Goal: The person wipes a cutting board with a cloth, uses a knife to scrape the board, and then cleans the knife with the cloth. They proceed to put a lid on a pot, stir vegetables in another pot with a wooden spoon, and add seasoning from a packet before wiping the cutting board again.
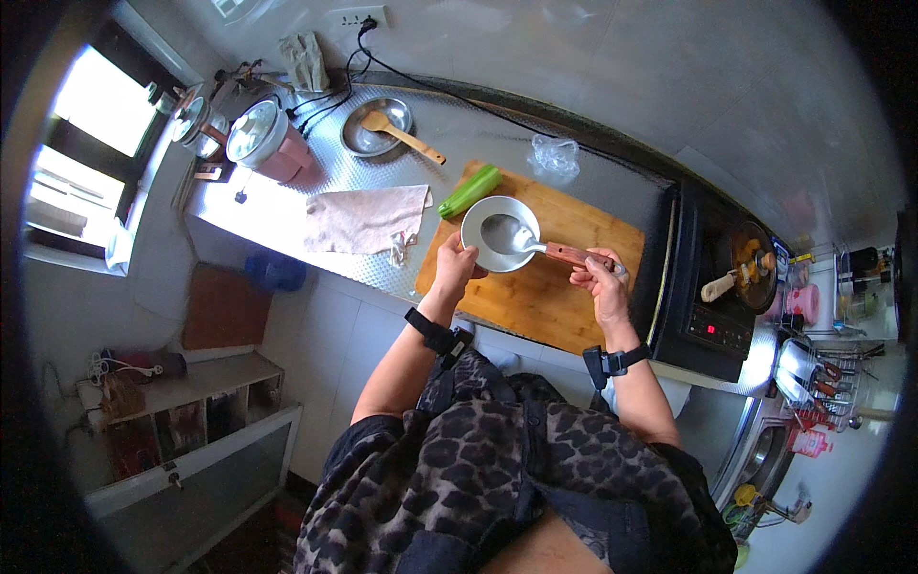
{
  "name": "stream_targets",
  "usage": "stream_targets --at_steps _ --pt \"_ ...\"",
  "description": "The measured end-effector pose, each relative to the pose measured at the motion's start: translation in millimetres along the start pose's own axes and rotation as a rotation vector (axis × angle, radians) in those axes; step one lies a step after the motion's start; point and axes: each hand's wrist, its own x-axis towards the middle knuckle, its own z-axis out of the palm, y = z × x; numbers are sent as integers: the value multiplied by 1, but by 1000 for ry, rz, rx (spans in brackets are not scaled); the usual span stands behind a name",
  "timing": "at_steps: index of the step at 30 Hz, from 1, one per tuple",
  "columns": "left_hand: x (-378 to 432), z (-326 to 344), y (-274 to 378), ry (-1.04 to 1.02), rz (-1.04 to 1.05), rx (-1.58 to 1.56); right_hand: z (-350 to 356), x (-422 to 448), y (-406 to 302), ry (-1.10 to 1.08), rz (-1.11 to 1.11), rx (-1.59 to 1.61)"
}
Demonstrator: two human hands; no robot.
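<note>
My left hand (457, 262) grips the rim of a white bowl (475, 228), held above the near left part of a wooden cutting board (531, 305). My right hand (601, 278) holds the wooden handle of a metal ladle (574, 255), whose round head lies inside the bowl. The bowl's contents cannot be made out. A green zucchini-like vegetable (470, 191) rests on the board's far left corner, just beyond the bowl. Left of the board, a pale cloth (366, 215) is spread on the metallic countertop, with a small crumpled plastic piece (399, 247) at its corner.
Behind the cloth, a metal plate (349, 136) bears a wooden spatula (405, 138). A pink-and-white electric pot (283, 154) stands farther left. A clear plastic bag (554, 157) lies beyond the board. To the right, a lidded pan (746, 283) sits on a black cooktop (692, 308).
</note>
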Motion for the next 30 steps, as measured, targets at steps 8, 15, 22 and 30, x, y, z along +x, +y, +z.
stream_targets --at_steps 8,15,22,30 --pt "-11 -41 -38 21 131 24 18 0 23 -115 4 -37" --pt "-7 -63 -52 38 224 226 38 -4 24 -93 48 -56" --pt "-44 -39 -26 242 742 1193 44 -10 25 -64 10 -49" --pt "-43 -30 -38 96 665 1255 48 -14 27 -84 44 -71"
